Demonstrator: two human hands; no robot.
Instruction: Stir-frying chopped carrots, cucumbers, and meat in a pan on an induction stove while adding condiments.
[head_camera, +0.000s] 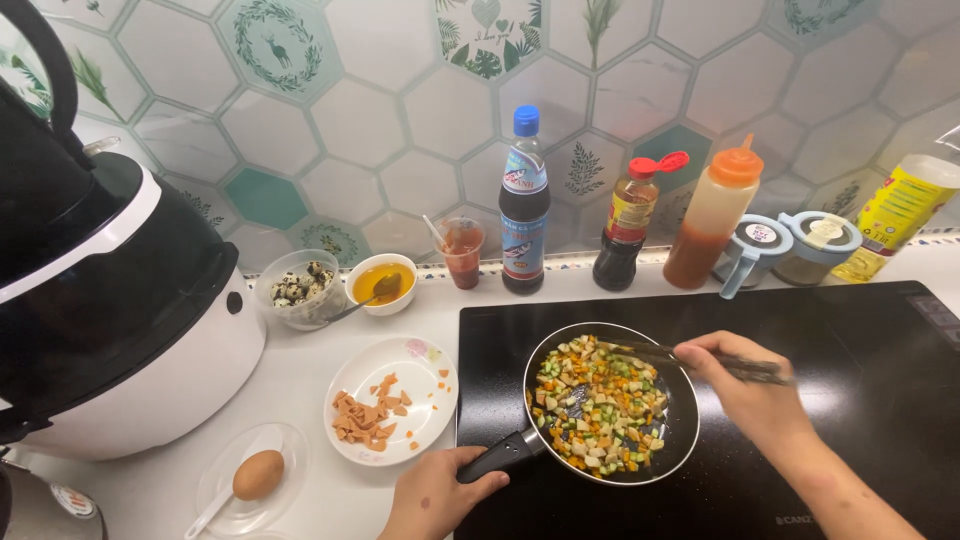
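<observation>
One frying pan (611, 405) of diced vegetables (598, 403) sits on the black cooktop (850, 400), near centre. My left hand (432, 497) is clamped on the pan handle (503, 455); my right hand (745, 385) pinches two chopsticks (680, 355), tips in the vegetables. Left: one plate of sliced sausage (392, 412), one egg (258, 474) on a clear dish, one rice cooker (110, 300). Far: two small bowls (340, 287), one cup (462, 250), three sauce bottles (625, 205), two lidded jars (790, 245).
</observation>
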